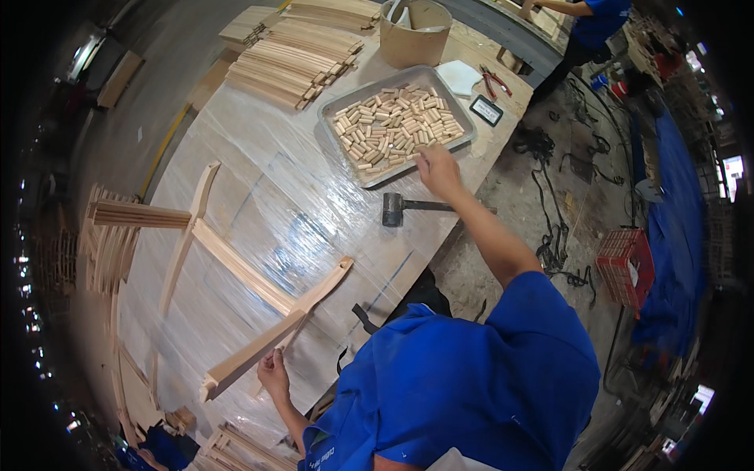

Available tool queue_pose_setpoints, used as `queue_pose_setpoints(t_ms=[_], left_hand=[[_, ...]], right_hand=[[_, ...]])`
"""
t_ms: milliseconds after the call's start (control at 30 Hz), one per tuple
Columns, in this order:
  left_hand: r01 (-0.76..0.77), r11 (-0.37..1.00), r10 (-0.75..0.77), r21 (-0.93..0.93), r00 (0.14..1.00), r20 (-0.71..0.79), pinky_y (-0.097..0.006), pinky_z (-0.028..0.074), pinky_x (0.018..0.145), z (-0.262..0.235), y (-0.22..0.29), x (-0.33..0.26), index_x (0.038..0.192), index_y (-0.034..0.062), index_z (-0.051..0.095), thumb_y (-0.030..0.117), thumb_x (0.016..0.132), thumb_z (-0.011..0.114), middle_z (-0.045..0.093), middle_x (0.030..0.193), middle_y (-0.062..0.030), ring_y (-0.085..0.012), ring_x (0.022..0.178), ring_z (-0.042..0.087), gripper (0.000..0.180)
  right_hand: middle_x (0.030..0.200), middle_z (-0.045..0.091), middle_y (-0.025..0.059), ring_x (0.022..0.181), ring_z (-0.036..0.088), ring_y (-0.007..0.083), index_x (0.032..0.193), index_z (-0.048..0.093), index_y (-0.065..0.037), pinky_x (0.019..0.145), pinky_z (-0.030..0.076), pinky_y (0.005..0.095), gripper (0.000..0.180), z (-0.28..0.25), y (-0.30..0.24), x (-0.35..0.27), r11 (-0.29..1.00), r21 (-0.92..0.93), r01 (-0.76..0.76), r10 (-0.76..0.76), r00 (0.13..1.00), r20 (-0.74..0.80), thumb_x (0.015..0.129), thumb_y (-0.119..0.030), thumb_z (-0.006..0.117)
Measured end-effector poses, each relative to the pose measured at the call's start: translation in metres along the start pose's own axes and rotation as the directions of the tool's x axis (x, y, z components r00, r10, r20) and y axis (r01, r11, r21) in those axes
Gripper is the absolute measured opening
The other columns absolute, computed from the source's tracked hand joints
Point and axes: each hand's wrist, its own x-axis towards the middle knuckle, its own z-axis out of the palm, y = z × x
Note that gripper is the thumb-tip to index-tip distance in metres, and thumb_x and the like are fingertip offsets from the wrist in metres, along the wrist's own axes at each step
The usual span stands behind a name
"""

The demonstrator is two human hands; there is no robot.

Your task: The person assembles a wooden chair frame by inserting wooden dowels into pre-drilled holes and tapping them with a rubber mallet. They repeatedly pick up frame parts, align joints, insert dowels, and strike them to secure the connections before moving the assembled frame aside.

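Observation:
My left hand [273,374] grips the near end of a wooden frame [245,272], made of curved slats and straight rails, which lies across the plastic-wrapped table [298,180]. My right hand [437,169] reaches far forward to the near rim of a metal tray [330,135]. The tray is full of several short wooden dowels [393,125]. The fingers are curled down at the dowels, and I cannot see whether they hold one. A black rubber mallet [394,208] lies just on my side of that hand.
Stacks of wooden slats [292,61] and a round cardboard tub [415,33] stand at the table's far end. Red-handled pliers [495,79] and a small black device [486,110] lie by the tray. A red crate [626,267], cables and another person [591,23] are on the right.

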Motion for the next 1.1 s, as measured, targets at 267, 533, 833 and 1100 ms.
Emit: queue_pose_setpoints(t_ms=[267, 533, 833, 1100], left_hand=[[-0.048, 0.993, 0.046, 0.111, 0.999, 0.021, -0.034, 0.056, 0.089, 0.088, 0.039, -0.038, 0.115, -0.0036, 0.069, 0.02, 0.101, 0.072, 0.074, 0.104, -0.0125, -0.0193, 0.098, 0.07, 0.028], [-0.356, 0.83, 0.351, 0.43, 0.932, 0.093, -0.044, 0.055, 0.091, 0.158, 0.088, -0.025, 0.112, 0.0008, 0.073, 0.021, 0.095, 0.076, 0.075, 0.108, -0.0217, -0.0395, 0.1, 0.072, 0.027], [-0.525, 0.64, 0.499, 0.561, 0.839, 0.216, -0.048, 0.047, 0.106, 0.182, 0.091, -0.002, 0.13, 0.0042, 0.065, 0.016, 0.087, 0.081, 0.065, 0.131, -0.0184, -0.0398, 0.126, 0.058, 0.047], [-0.547, 0.639, 0.496, 0.541, 0.83, 0.253, -0.049, 0.043, 0.111, 0.189, 0.079, 0.012, 0.132, 0.0064, 0.066, 0.015, 0.085, 0.081, 0.067, 0.127, -0.0168, -0.0382, 0.123, 0.058, 0.05]], right_hand=[[0.111, 0.065, 0.0186, 0.106, 0.066, 0.0388, 0.114, 0.076, -0.013, 0.09, 0.054, 0.051, 0.022, 0.042, 0.032, 0.084, 0.995, -0.09, 0.039, -0.005, 0.938, 0.346, 0.094, -0.021, 0.072], [0.117, 0.063, 0.0196, 0.113, 0.065, 0.0392, 0.115, 0.076, -0.017, 0.095, 0.054, 0.0508, 0.023, 0.047, 0.056, 0.099, 0.978, -0.067, 0.196, -0.132, 0.838, 0.529, 0.093, -0.02, 0.072], [0.099, 0.074, 0.0164, 0.098, 0.071, 0.0343, 0.103, 0.071, -0.006, 0.086, 0.054, 0.0465, 0.016, 0.037, 0.044, 0.084, 0.986, 0.161, -0.04, -0.034, 0.899, 0.436, 0.094, -0.019, 0.074], [0.105, 0.075, 0.0187, 0.091, 0.072, 0.0375, 0.111, 0.073, -0.005, 0.082, 0.058, 0.0423, 0.017, 0.073, -0.084, -0.102, 0.856, 0.497, 0.144, -0.417, 0.761, 0.497, 0.095, -0.009, 0.071]])
